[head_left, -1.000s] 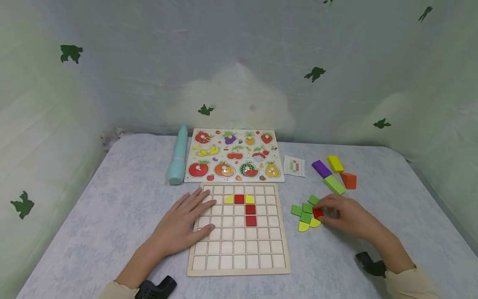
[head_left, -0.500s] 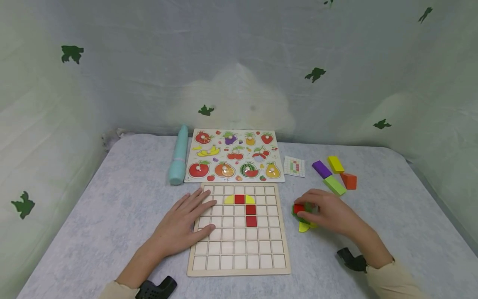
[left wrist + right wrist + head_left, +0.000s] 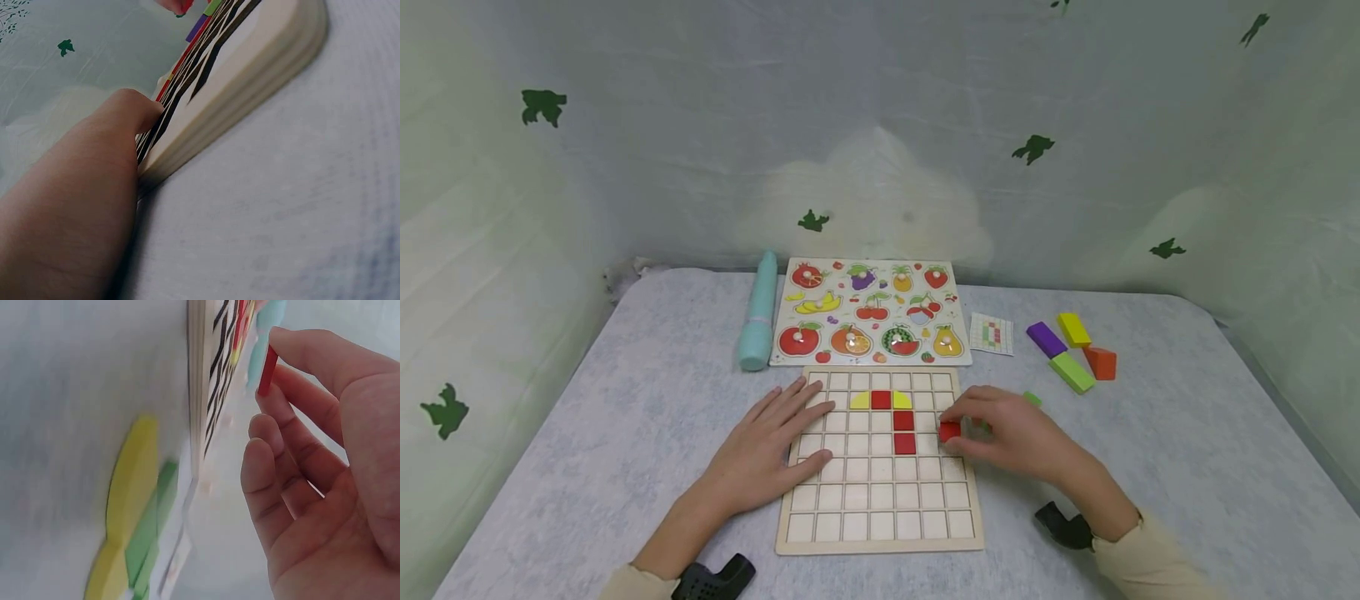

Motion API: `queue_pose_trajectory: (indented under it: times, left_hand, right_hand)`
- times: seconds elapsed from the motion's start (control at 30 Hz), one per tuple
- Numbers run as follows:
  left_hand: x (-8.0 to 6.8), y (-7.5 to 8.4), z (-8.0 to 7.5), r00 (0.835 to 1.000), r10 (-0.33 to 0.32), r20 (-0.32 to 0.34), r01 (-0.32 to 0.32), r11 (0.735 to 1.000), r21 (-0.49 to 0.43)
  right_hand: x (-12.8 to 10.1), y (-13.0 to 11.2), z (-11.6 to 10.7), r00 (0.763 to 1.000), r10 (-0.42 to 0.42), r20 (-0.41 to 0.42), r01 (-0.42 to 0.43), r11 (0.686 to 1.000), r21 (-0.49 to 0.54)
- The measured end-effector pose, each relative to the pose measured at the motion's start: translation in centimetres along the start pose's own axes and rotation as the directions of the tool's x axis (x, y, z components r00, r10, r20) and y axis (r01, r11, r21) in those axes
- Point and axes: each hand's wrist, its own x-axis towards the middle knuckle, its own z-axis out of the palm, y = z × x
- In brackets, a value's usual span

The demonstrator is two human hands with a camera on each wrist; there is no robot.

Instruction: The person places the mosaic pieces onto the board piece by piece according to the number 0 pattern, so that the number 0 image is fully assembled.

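My left hand [image 3: 769, 454] rests with spread, straight fingers on the left side of a wooden grid board [image 3: 880, 546]. Between thumb and fingertips my right hand [image 3: 1011, 429] pinches a square red tile [image 3: 949, 431], held over the board's right columns. In the right wrist view the red tile [image 3: 269, 372] is seen edge-on, apart from the board. Set in the grid are a red square [image 3: 881, 400] between two yellow rounded pieces [image 3: 861, 401], and two more red squares [image 3: 904, 443] below the right one. Loose green tiles [image 3: 147, 525] and yellow pieces [image 3: 132, 481] lie right of the board, mostly hidden in the head view.
Behind the board lies a fruit puzzle [image 3: 872, 312], with a turquoise cylinder-like object [image 3: 757, 321] at its left. A small pattern card [image 3: 991, 333] lies right of the puzzle. Purple [image 3: 1047, 339], yellow [image 3: 1073, 330], light green [image 3: 1071, 372] and orange blocks [image 3: 1101, 363] sit farther right.
My right hand has carried the red tile leftward from the loose pieces to above the board's right side. My left hand has stayed in place.
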Motion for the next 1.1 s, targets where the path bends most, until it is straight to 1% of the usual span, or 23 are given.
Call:
queue_pose_trajectory:
  times: [0.23, 0.37, 0.63, 1.1]
  left_hand:
    - [0.0, -0.1, 0.1, 1.0, 0.003, -0.001, -0.003, 1.0, 0.0]
    - [0.0, -0.1, 0.1, 1.0, 0.003, 0.0, -0.003, 1.0, 0.0]
    - [0.0, -0.1, 0.0, 1.0, 0.003, 0.007, -0.003, 1.0, 0.007]
    - [0.1, -0.1, 0.0, 1.0, 0.003, 0.007, -0.003, 1.0, 0.005]
  right_hand:
    - [0.7, -1.6, 1.4, 0.997, -0.062, 0.042, 0.061, 0.998, 0.018]
    - [1.0, -2.4, 2.2, 0.995, -0.088, 0.048, 0.087, 0.996, 0.026]
    - [1.2, -3.4, 3.6, 0.989, -0.138, 0.055, 0.141, 0.989, -0.041]
    - [1.1, -4.0, 4.1, 0.99, -0.119, 0.073, 0.125, 0.989, -0.085]
